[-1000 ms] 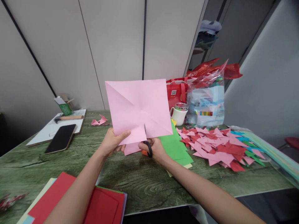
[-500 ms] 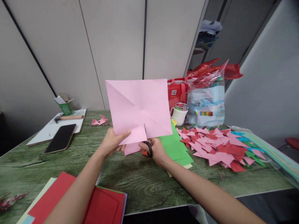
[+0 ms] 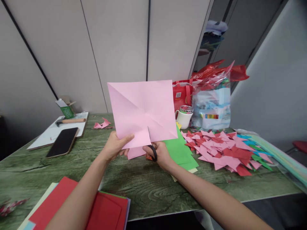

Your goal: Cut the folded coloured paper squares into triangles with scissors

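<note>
Centre frame, the left hand (image 3: 115, 143) is pinching pink paper (image 3: 141, 103), seemingly bracing it against scissors (image 3: 154, 154) the curled right hand (image 3: 162, 154) is gripping

The pink sheet (image 3: 144, 102) is made of matt, creased paper. Below it, the tabletop (image 3: 141, 183) is finished in wood grain. To the sheet's right, the mug (image 3: 184, 121) is rimmed in metallic gloss; to the sheet's left, the claw hammer (image 3: 74, 120) is handled in wood.

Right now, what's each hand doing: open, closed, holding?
Left hand: closed, pinching the pink paper near its lower left, thumb in front.
Right hand: closed on the black-handled scissors, at the paper's lower edge.
</note>
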`<move>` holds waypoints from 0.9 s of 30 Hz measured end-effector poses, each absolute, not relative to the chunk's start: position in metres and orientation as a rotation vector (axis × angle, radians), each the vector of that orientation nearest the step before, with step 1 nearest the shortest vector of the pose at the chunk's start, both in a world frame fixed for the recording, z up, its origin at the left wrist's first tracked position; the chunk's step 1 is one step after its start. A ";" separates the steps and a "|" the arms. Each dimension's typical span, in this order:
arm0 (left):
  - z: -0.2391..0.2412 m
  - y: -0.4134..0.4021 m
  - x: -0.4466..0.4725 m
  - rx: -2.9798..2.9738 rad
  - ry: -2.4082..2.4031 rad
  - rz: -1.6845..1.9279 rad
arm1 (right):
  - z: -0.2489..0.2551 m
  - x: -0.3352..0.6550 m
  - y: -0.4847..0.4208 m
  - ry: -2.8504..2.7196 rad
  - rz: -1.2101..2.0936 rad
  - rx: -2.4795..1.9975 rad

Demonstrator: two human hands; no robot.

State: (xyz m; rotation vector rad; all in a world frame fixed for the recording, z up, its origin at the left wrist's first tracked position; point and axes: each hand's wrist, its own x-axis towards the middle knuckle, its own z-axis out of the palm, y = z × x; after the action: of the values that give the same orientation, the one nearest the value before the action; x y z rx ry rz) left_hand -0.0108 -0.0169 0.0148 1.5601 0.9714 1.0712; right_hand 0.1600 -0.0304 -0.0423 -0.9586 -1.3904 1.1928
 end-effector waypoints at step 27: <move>0.017 0.003 -0.023 1.264 1.104 1.627 | -0.026 0.186 -0.026 -1.620 1.792 -0.710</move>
State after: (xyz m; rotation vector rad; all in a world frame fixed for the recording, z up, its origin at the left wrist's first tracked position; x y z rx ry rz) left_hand -0.0232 0.0033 0.0175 1.2642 1.1039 1.6267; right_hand 0.1862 -0.0261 -0.0257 -0.7097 -1.6204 1.7921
